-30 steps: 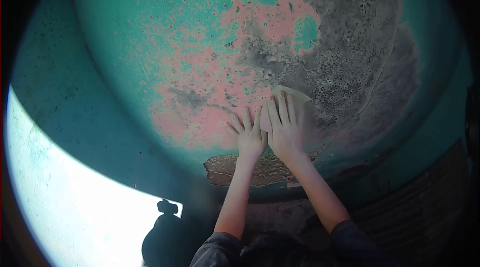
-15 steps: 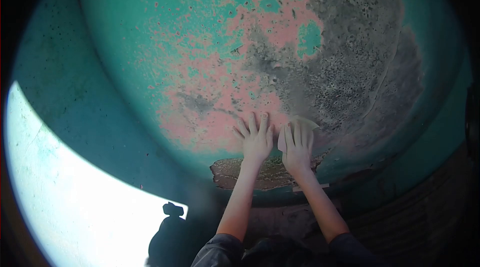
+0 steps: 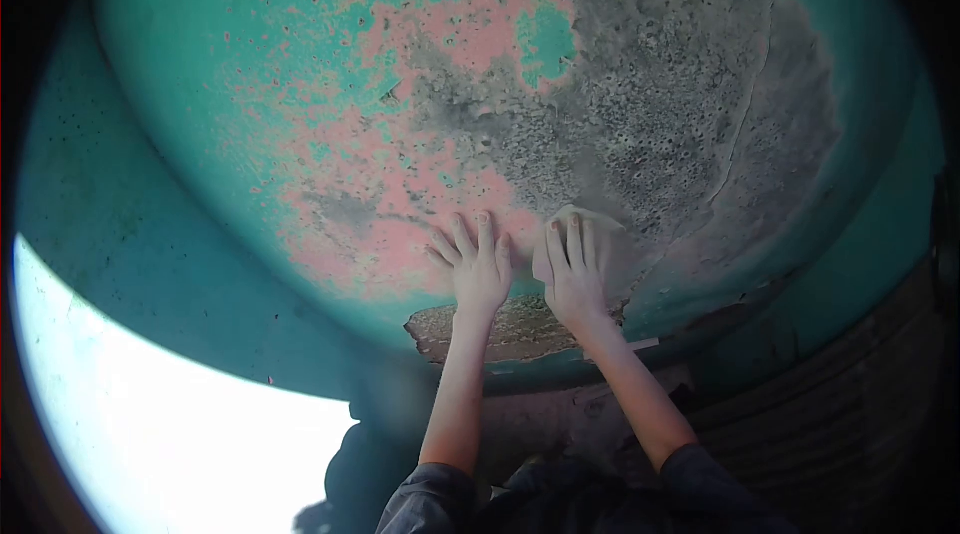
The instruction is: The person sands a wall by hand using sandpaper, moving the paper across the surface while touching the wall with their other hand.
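A wall (image 3: 250,114) with peeling teal paint fills the view, showing pink undercoat and grey mottled patches. My left hand (image 3: 475,264) lies flat on the pink area with its fingers spread, holding nothing. My right hand (image 3: 572,269) presses a pale sheet, apparently sandpaper (image 3: 600,226), flat against the wall at the edge of the grey patch. Only the sheet's top edge shows past my fingers. The two hands sit side by side, a small gap between them.
Below the hands a brown patch of bare plaster (image 3: 515,329) breaks the paint. A bright sunlit area (image 3: 150,404) covers the lower left, with a dark shadow beside my arms. Dark ribbed material (image 3: 850,414) lies at the lower right.
My right hand slid the sheet down the wall and then a little back up. My left hand stayed flat beside it. The view shifted slightly.
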Motion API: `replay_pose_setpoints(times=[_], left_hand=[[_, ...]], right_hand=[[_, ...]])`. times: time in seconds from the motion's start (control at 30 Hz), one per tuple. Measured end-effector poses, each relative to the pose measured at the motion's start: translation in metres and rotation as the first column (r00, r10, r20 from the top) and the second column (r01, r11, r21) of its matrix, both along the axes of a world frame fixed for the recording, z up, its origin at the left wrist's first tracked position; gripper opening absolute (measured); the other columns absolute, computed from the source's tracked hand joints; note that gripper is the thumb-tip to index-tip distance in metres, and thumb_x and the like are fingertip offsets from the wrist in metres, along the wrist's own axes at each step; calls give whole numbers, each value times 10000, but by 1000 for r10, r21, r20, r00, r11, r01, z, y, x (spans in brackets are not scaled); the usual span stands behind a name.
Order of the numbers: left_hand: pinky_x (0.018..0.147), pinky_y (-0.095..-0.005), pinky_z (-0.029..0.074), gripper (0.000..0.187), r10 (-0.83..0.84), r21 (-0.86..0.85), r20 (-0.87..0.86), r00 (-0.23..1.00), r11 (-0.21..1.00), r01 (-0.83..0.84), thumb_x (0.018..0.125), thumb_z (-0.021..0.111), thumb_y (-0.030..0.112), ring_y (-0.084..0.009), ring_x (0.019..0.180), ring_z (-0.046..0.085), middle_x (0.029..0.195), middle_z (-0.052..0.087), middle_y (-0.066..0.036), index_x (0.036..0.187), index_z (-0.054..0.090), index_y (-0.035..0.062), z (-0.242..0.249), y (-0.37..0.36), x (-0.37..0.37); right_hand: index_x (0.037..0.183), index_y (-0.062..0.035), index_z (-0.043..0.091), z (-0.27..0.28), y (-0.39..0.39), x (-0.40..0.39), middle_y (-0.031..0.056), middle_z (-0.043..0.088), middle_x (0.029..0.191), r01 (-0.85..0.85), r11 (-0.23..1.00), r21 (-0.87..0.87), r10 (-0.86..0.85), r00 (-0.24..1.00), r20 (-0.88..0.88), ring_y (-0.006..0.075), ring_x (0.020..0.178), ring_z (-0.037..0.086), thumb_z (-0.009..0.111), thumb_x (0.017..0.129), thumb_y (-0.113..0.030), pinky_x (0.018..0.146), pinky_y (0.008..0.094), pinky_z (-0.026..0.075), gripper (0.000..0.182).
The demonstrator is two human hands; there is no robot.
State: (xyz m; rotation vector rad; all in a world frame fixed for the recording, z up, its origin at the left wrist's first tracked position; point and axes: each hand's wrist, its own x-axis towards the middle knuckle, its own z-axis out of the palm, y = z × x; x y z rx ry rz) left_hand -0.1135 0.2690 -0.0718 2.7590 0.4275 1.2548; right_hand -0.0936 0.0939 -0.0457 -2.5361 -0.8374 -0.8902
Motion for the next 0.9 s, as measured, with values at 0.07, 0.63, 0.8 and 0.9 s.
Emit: replay_pose_setpoints(times=[0.07, 0.63, 0.8, 0.9], left_hand=[[1093, -733, -39, 626, -7, -6, 19, 1000, 1000, 7, 1042, 339, 455, -617, 1422, -44, 1606, 53, -300, 1566, 253, 125, 1, -1, 0], [1110, -715, 3, 568, -39, -56, 111, 993, 997, 45, 1033, 424, 409, -597, 1425, 46, 1598, 162, -252, 1537, 341, 160, 15, -9, -12], [1143, -656, -32, 606, -23, 0, -13, 1000, 1000, 23, 1049, 396, 395, -535, 1464, -46, 1621, 28, -271, 1570, 243, 125, 26, -10, -29], [1100, -720, -28, 633, -110, -134, 147, 983, 982, 130, 1024, 432, 440, -614, 1421, -52, 1601, 39, -315, 1557, 286, 130, 45, -12, -20]], right_hand=[[1515, -128, 382, 29, 7, 7, 165, 344, 1551, -126, 989, 73, 118, 987, 109, 383, 1436, 304, 646, 807, -180, 1144, 644, 196, 757], [1515, -118, 384, -60, -7, 4, 186, 354, 1543, -133, 988, 78, 134, 991, -14, 392, 1442, 294, 631, 819, -216, 1139, 655, 190, 745], [1528, -26, 306, 3, 0, 21, 294, 239, 1561, -69, 974, 214, 61, 997, 42, 491, 1458, 185, 634, 801, -218, 1137, 680, 130, 820], [1524, 3, 287, 38, 6, 19, 328, 207, 1557, -70, 963, 262, 49, 995, 88, 516, 1457, 159, 639, 792, -208, 1140, 676, 127, 839]])
